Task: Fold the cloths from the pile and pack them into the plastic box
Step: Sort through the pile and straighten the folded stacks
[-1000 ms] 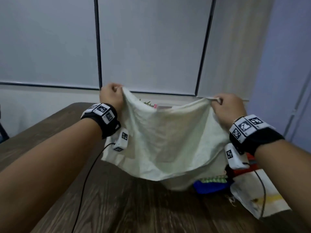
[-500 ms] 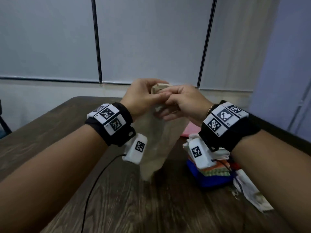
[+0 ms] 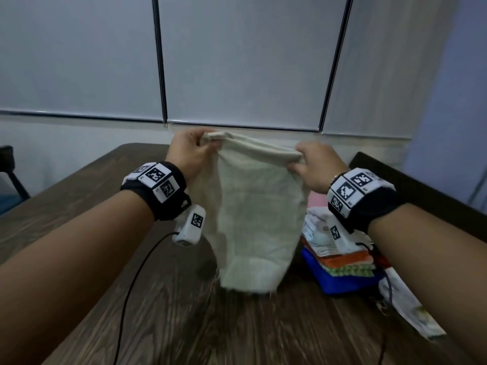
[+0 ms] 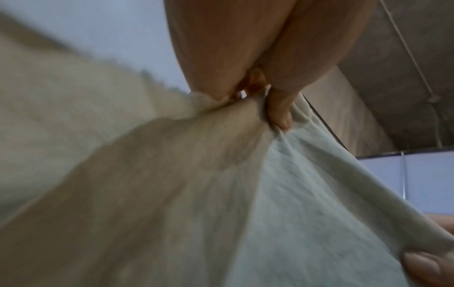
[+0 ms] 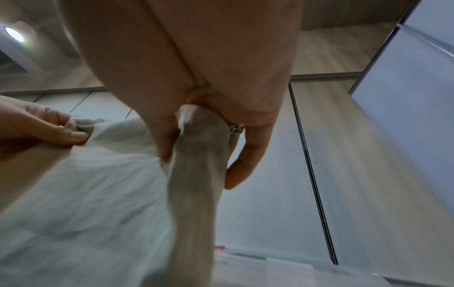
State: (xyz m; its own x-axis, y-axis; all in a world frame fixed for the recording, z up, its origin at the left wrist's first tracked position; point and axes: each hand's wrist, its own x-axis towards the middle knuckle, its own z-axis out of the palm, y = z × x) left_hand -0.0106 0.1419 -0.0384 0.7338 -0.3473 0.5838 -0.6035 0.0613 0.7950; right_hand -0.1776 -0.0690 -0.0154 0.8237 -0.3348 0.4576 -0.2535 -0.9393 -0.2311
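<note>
Cream cloth pinched at top corners by left hand & right hand, hung btwn them over desk | folded once, est. | pile below right hand left to fold | plastic box not seen

The cloth hangs above the desk between the left hand and the right hand, each holding a top corner, with the pile on the desk just right of the cloth.
</note>
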